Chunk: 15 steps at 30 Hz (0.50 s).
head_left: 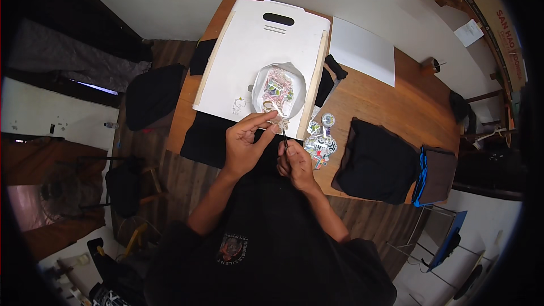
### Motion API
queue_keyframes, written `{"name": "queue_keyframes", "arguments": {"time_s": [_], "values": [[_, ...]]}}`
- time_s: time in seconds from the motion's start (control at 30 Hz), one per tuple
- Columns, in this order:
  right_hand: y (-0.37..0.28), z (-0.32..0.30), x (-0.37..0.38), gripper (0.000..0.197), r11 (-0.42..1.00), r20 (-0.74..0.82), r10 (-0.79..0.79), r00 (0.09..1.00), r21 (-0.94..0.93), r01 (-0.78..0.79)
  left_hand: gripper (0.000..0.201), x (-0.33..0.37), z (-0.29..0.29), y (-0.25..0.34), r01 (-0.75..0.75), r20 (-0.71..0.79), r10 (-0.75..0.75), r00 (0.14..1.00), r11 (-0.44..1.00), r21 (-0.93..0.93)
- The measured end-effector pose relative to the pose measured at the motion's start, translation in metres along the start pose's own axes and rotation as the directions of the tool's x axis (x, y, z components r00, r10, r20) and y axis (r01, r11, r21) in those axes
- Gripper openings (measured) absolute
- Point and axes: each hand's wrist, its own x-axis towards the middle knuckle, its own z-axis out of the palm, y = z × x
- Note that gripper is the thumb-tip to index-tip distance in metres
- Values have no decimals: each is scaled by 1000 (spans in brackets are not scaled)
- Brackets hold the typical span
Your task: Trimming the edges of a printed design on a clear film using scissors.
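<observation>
My left hand [245, 143] is closed in a pinch on a small printed piece [276, 120] that looks like a sticker. My right hand [296, 165] grips a slim black-handled tool [285, 135], its thin pale tip meeting that piece; it looks like small scissors, though the fingers hide most of it. Just beyond both hands is a round white dish [305, 82] holding printed scraps and strips [279, 86]. The dish rests on a white board [241, 39] with a handle slot and wooden side strips. Right of my right hand lies a pile of cut-out stickers [321, 146].
The board stands on a brown wooden table [362, 99]. Folded black cloth [374, 161] and a brown cloth with blue edging [436, 175] lie to the right. A white sheet [362, 48] and a brown cup [430, 66] are farther back. Dark chairs stand at the left.
</observation>
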Motion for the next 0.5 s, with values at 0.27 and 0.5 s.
{"name": "queue_keyframes", "arguments": {"time_s": [0.27,0.5], "values": [[-1,-2,0,33,1000,1,19,1000,-18,-19,33,3,2,-1,0,-15,0,1000,1000,-6],[-2,-4,2,33,1000,-2,2,1000,-11,-2,33,4,5,-4,-35,-7,35,999,999,-1]]}}
